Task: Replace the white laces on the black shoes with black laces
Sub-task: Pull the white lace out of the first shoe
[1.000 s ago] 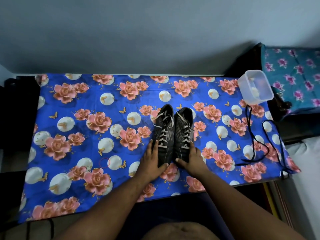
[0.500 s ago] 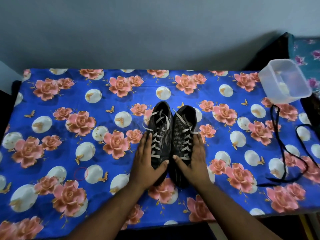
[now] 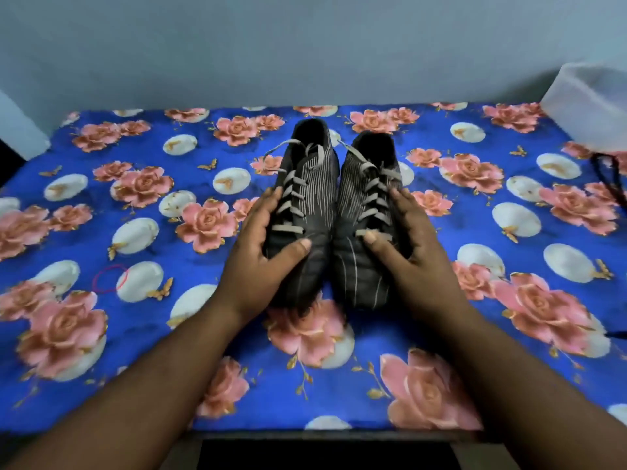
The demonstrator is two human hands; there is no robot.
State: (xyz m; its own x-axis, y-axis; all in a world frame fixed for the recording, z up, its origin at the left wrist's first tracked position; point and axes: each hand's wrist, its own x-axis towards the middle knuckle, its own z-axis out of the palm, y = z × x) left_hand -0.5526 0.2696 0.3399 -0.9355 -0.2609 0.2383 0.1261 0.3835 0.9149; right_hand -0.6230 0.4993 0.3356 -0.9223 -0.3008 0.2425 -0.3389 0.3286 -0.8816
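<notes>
Shoes: two black ones with thin pale stripes, side by side mid-desk on the blue floral cloth point(image 3: 142, 205), toes toward me. Left shoe point(image 3: 307, 184), right shoe point(image 3: 368, 198). White laces point(image 3: 291, 198) threaded through both, ends loose near the collars. I can't read any brand or writing on them; frame is a bit blurred.

Left hand point(image 3: 258, 252) grips the left shoe from its outer side, fingers curled along the lace edge, thumb across the toe. Right hand point(image 3: 412, 252) grips the right shoe the same way, mirrored, thumb on the lowest lace. Both forearms reach straight in from the near edge.

Black laces point(image 3: 607, 174) lie at the far right edge, beside a clear plastic tub point(image 3: 590, 103).
</notes>
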